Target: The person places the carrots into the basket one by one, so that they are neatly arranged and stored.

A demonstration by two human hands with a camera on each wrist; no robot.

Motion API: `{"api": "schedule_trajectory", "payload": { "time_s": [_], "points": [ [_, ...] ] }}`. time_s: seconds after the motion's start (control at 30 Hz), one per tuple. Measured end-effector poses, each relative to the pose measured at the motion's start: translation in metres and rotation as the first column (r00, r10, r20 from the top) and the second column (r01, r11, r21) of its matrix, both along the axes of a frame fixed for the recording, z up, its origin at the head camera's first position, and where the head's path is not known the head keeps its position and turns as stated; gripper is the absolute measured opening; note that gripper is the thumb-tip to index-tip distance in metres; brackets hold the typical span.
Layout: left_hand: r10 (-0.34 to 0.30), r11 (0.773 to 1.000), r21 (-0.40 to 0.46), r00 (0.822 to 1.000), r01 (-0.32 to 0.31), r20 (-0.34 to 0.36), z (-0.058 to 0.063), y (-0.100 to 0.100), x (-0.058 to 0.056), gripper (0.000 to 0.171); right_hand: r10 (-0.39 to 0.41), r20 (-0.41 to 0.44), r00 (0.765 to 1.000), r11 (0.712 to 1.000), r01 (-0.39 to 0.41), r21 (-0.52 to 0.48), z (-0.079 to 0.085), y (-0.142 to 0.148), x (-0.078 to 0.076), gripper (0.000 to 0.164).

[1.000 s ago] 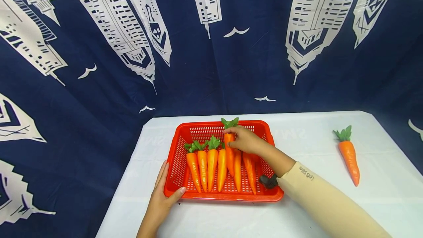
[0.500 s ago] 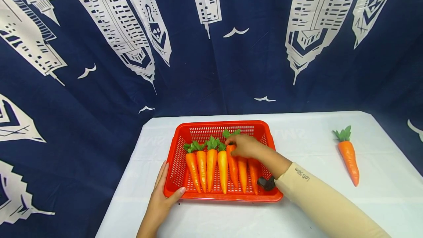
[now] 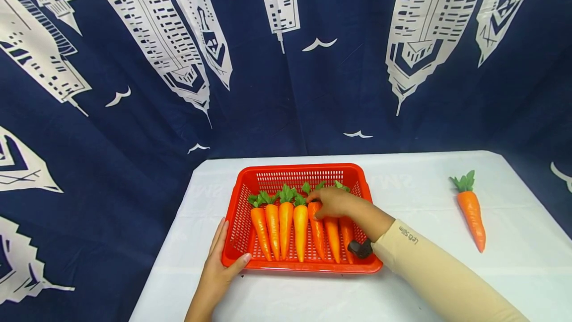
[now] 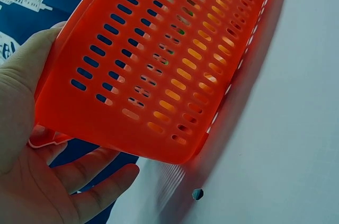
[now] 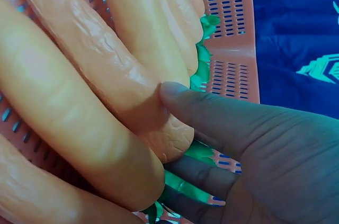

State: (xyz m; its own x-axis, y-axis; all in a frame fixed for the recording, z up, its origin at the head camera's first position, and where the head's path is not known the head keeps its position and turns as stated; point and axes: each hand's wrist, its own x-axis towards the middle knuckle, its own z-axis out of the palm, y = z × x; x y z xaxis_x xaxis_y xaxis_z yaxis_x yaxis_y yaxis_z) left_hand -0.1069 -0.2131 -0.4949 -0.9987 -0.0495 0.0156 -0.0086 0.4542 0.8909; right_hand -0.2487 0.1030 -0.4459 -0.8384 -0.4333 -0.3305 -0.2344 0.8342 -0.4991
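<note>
A red plastic basket (image 3: 308,266) holds a row of orange carrots with green leafy tops. At its front left corner my left hand (image 3: 214,275) grips the rim; in the left wrist view the thumb reaches over the edge (image 4: 108,142) while the other fingers stay outside. Inside the basket, my right hand (image 3: 332,201) pinches the upper end of one carrot (image 3: 317,232). Up close in the right wrist view, the thumb presses on that wrinkled carrot (image 5: 100,54) and the fingers are partly hidden behind it. Neighbouring carrots lie on both sides.
One more carrot (image 3: 471,215) lies on the white table (image 3: 420,202), right of the basket. A dark blue cloth (image 3: 286,103) with white buildings hangs behind the table. A small dark camera (image 3: 360,249) sits by the right wrist, over the basket's right side.
My right hand has lowered the carrot from the back of the basket into the row, moving it slightly toward me and right. Nearby carrots shifted slightly. The left hand has stayed put.
</note>
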Motion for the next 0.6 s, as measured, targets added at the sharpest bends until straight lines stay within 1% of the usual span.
{"api": "schedule_trajectory", "payload": {
  "time_s": [0.1, 0.2, 0.4, 0.5, 0.6],
  "points": [
    [0.001, 1.000, -0.001, 1.000, -0.001, -0.002, 0.000, 0.000, 0.000, 0.098, 0.008, -0.004, 1.000, 1.000, -0.008, 0.006, 0.000, 0.001, 0.000, 0.050],
    [0.001, 1.000, -0.003, 1.000, -0.001, -0.002, 0.000, 0.000, 0.000, 0.098, 0.013, -0.013, 1.000, 1.000, -0.013, -0.019, -0.001, 0.003, 0.000, 0.049],
    [-0.002, 1.000, 0.001, 1.000, 0.002, -0.001, 0.000, -0.001, 0.001, 0.098, -0.003, -0.043, 0.999, 0.990, -0.003, -0.144, 0.001, 0.008, -0.003, 0.045],
    [-0.002, 1.000, -0.003, 1.000, 0.002, 0.001, 0.000, 0.000, 0.001, 0.097, -0.022, -0.037, 0.999, 0.980, 0.015, -0.200, 0.004, 0.011, -0.004, 0.043],
    [-0.001, 1.000, -0.009, 1.000, 0.001, 0.006, 0.001, 0.000, 0.001, 0.097, -0.046, -0.012, 0.999, 0.961, 0.041, -0.275, 0.010, 0.014, -0.003, 0.044]
  ]
}}
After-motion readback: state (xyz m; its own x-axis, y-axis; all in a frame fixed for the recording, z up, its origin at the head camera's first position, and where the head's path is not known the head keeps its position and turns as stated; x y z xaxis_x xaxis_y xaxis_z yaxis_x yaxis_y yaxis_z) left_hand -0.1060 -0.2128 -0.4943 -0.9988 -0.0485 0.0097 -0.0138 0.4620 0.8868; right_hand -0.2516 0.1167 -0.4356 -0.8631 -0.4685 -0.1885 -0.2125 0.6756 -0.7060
